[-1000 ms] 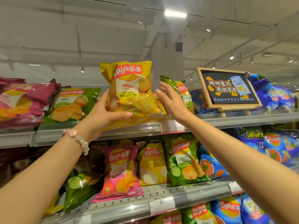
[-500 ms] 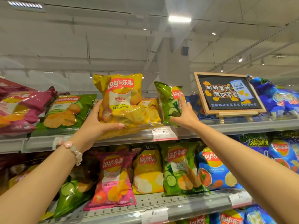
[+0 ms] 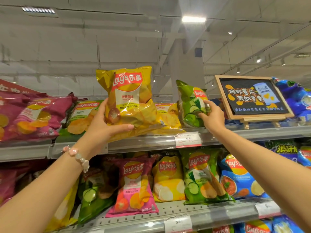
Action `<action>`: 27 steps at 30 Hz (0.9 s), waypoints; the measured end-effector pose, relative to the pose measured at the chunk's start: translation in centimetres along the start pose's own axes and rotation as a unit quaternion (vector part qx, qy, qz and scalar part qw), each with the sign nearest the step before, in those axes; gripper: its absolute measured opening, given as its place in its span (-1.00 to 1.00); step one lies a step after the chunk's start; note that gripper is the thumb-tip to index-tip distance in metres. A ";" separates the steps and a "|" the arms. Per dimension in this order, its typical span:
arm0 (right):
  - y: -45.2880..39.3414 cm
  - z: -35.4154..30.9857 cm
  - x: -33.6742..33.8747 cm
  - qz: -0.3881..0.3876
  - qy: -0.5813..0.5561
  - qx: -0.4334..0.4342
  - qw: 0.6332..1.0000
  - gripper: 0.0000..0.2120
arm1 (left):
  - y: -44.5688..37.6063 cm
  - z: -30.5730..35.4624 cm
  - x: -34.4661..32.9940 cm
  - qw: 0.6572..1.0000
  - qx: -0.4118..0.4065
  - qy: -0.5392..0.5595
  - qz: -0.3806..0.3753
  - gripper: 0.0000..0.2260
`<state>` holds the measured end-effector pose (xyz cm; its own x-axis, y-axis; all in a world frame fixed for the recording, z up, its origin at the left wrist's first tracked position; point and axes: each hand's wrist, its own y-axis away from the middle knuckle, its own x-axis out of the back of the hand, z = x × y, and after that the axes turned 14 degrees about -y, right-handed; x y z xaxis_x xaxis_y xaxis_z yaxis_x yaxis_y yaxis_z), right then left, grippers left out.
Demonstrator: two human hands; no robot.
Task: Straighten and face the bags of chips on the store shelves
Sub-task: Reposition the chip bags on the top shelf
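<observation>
A yellow Lay's bag (image 3: 129, 96) stands upright at the front of the top shelf (image 3: 151, 142). My left hand (image 3: 102, 125) grips its lower left corner, thumb across the bottom front. Behind it a second yellow bag (image 3: 168, 115) lies flat. To the right, a green cucumber Lay's bag (image 3: 190, 101) stands turned partly sideways; my right hand (image 3: 210, 116) holds its lower right edge with curled fingers. More bags lie flat at the left: a green one (image 3: 82, 115) and a maroon one (image 3: 33, 115).
A wooden-framed chalkboard sign (image 3: 252, 96) stands right of the green bag, with blue bags (image 3: 294, 96) behind it. A price tag (image 3: 187, 139) hangs on the top shelf's rail. The lower shelf (image 3: 210, 217) holds a row of upright pink, yellow, green and blue bags.
My right hand left the yellow bag, moved right and took hold of the green bag. My left hand kept its grip while the yellow bag came more upright.
</observation>
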<state>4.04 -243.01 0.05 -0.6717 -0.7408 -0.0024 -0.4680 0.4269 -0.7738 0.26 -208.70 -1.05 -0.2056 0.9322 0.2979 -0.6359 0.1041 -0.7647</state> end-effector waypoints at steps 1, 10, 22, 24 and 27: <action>0.0 -0.4 -0.1 0.008 -0.015 0.001 1.000 -0.49 | 0.0 0.0 0.5 1.000 0.001 -0.004 0.002 0.11; 1.3 -8.5 -4.0 0.007 -0.017 0.098 0.995 -0.50 | 0.8 0.4 5.9 1.000 -0.024 0.001 0.020 -0.02; 7.3 -14.5 -13.8 -0.098 0.079 0.188 0.974 -0.50 | 2.7 -2.8 13.6 0.999 0.000 -0.030 0.027 0.13; 8.0 -14.5 -15.2 -0.098 0.115 0.188 0.970 -0.50 | 3.1 -3.5 14.4 0.999 0.003 -0.031 0.017 0.16; 8.8 -14.0 -16.8 -0.105 0.171 0.170 0.965 -0.53 | 3.4 -4.5 15.1 0.999 0.019 -0.040 0.026 0.22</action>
<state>3.17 -219.58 2.12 -0.7599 -0.5530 0.3417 -0.4384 0.0479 -0.8975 -1.69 -192.70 -1.73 -0.2970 0.9048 0.3051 -0.6501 0.0424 -0.7587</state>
